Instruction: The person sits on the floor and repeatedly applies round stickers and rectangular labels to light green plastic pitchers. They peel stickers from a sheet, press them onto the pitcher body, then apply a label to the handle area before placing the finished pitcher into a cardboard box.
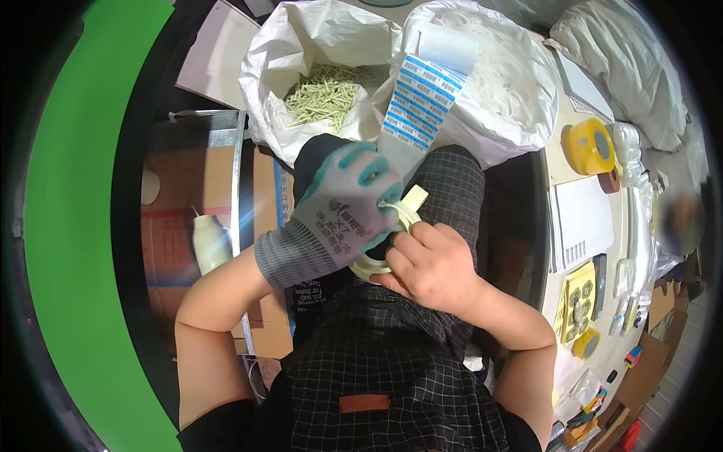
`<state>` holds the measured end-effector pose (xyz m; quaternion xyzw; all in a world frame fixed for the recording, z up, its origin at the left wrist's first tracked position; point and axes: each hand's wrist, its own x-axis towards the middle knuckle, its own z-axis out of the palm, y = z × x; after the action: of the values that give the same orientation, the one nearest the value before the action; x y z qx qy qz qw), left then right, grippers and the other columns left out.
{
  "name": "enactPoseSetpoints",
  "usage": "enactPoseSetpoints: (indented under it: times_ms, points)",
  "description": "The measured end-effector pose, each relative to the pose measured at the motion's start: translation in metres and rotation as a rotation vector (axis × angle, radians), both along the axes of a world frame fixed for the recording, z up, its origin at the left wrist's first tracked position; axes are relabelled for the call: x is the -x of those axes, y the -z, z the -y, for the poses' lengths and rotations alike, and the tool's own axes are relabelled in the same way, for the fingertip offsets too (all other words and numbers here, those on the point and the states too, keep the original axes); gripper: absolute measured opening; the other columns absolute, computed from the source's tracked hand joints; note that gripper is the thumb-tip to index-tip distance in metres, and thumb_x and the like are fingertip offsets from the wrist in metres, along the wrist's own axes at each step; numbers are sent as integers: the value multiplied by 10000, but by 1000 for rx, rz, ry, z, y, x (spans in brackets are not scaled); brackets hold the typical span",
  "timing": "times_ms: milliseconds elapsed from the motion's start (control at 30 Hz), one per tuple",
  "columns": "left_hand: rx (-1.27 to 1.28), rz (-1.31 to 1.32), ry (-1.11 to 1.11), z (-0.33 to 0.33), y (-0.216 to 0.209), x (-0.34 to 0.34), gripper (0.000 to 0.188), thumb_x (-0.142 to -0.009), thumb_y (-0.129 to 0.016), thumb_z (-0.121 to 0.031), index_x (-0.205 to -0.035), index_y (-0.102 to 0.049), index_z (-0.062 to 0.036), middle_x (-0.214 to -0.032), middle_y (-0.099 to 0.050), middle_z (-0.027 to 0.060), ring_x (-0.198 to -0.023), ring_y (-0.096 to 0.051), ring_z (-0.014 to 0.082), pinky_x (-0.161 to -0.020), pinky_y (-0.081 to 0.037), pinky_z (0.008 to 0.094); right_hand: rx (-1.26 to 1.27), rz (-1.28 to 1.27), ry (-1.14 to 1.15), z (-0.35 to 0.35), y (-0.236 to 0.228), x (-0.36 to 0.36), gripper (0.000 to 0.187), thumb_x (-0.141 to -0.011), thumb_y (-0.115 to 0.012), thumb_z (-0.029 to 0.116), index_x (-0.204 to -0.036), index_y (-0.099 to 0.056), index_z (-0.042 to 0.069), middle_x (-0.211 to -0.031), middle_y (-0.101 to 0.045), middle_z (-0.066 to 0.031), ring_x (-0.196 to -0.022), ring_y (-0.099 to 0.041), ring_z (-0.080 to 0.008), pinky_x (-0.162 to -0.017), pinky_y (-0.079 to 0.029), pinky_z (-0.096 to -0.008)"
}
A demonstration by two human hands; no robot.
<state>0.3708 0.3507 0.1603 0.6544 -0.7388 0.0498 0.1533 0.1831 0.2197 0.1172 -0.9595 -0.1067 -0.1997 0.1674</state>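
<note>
Over my lap, a pale green, ring-shaped plastic part with a block-like tab sits between my two hands. My left hand, in a grey and teal knit glove, is closed around its left and upper side. My bare right hand has its fingers curled on the part's right side, with the thumb near the lower edge. Much of the ring is hidden behind my fingers, and whatever the fingertips pinch there is too small to make out. A dark checked apron lies under both hands.
Ahead stands a white sack with pale green sticks, beside another holding translucent white pieces. A blue-and-white label sheet hangs between them. The right-hand table carries yellow tape and papers. A pale bottle stands left.
</note>
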Motion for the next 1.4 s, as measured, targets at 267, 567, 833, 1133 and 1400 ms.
enactPoseSetpoints:
  times_ms: [267, 567, 833, 1133, 1400]
  points:
    - [-187, -13, -4, 0, 19, 5, 357, -890, -774, -264, -1177, -646, -94, -984, -606, 85, -930, -688, 284, -851, -560, 432, -83, -44, -28, -2, -4, 5, 383, -631, -923, 336, -813, -666, 118, -860, -590, -2, -831, -608, -194, -685, -506, -352]
    - [203, -688, -43, 10, 36, 17, 404, -902, -871, -359, -1156, -708, -90, -1182, -738, 104, -981, -760, 346, -871, -603, 479, -183, 293, 214, 14, 36, 64, 528, -749, -939, 526, -938, -667, 114, -1038, -687, -65, -768, -606, -227, -664, -444, -388]
    - [137, -541, 158, 7, 89, 56, 396, -914, -858, -455, -1145, -779, -143, -1241, -767, 76, -1026, -743, 288, -907, -604, 447, -1419, -467, 689, -22, 60, 173, 1105, -797, -927, 432, -1635, -364, -17, -1489, -618, -305, -1311, -683, -387, -1167, -501, -462]
    - [-159, -1160, -386, 186, 124, -194, 720, -936, -881, -370, -1509, -614, -25, -1202, -802, 172, -1013, -792, 288, -969, -609, 405, -376, -367, 435, 4, 27, 119, 1102, -668, -967, 211, -1639, -474, 46, -1646, -534, -277, -1192, -720, -448, -1008, -617, -472]
    - [-69, -594, -395, 202, 104, -171, 340, -964, -817, -348, -1206, -814, -110, -1093, -836, 109, -971, -807, 252, -922, -610, 371, -762, -653, 447, 21, 18, 110, 1228, -718, -991, 295, -1727, -327, 73, -1623, -529, -319, -1413, -622, -470, -1172, -555, -483]
